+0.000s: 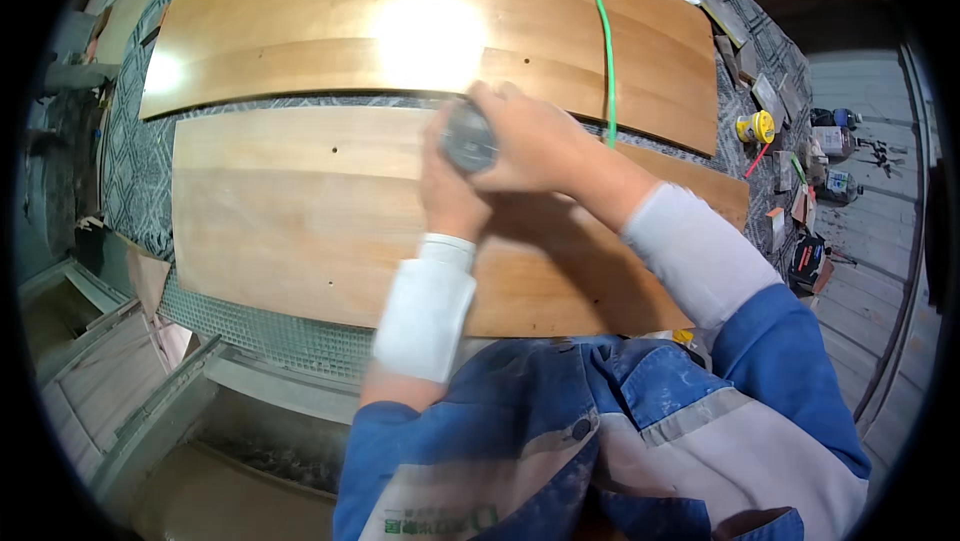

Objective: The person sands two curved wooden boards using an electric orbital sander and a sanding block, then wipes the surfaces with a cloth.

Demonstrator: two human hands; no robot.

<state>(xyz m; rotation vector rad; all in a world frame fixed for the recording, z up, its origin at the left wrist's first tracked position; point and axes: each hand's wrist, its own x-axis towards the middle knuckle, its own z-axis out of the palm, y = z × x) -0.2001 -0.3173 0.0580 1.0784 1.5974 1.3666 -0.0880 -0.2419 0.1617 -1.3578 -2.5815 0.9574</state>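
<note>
Both my hands are wrapped around a sander with a round, dark grey top (468, 137), over the far edge of the nearer wooden panel (290, 211). My left hand (452, 193) grips its near left side, and my right hand (530, 141) closes over its right side. Motion blurs the hands a little, and the sander's underside is hidden. The nearer panel looks pale and dusty on the left and more orange at its right end. A few small dark holes dot it.
Beyond a narrow gap lies a second, glossy wooden panel (300, 11), with a green hose (604, 31) across it. Patterned grey cloth (135, 171) shows beneath. A yellow tub (754, 127), wood scraps and several bottles (838, 186) sit at right. Green mesh (270, 326) borders the near left edge.
</note>
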